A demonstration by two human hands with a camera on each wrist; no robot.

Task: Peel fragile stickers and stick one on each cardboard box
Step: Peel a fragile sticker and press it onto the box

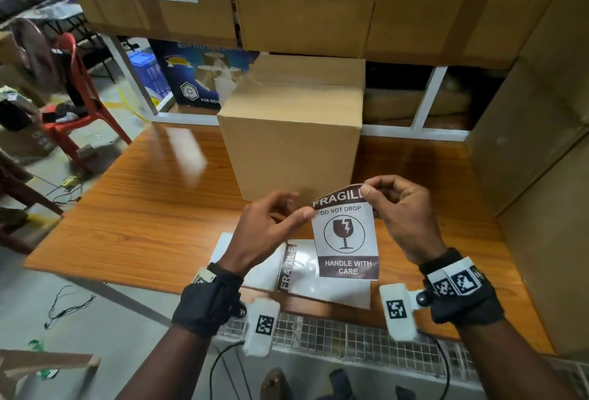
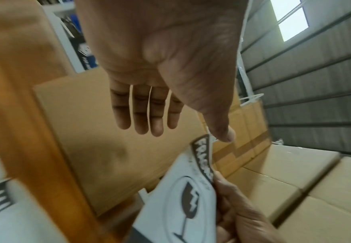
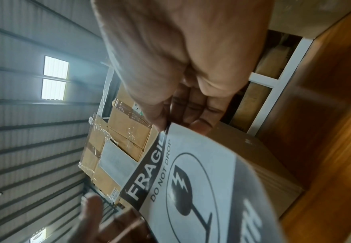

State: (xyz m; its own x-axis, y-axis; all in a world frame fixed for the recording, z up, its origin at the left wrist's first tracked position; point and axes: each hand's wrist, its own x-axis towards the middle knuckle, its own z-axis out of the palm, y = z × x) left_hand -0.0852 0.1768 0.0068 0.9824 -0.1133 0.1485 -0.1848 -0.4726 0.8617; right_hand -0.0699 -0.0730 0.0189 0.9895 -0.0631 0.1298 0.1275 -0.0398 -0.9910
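Observation:
A plain cardboard box (image 1: 293, 132) stands on the wooden table (image 1: 143, 214), just beyond both hands. A white and brown fragile sticker (image 1: 345, 237) hangs upright in the air in front of it. My right hand (image 1: 371, 191) pinches its top right corner between thumb and fingers, as the right wrist view shows (image 3: 176, 125). My left hand (image 1: 296, 205) has straight fingers, and only its thumb tip touches the sticker's top left corner (image 2: 187, 131). A glossy backing sheet (image 1: 334, 288) lies on the table under the hands, with another fragile sticker (image 1: 287, 267) on it.
Large cardboard boxes (image 1: 306, 10) are stacked on a white rack behind the table, and more tall boxes (image 1: 541, 144) wall in the right side. A red chair (image 1: 73, 96) stands on the floor at left. Wire mesh (image 1: 318, 336) runs along the table's near edge.

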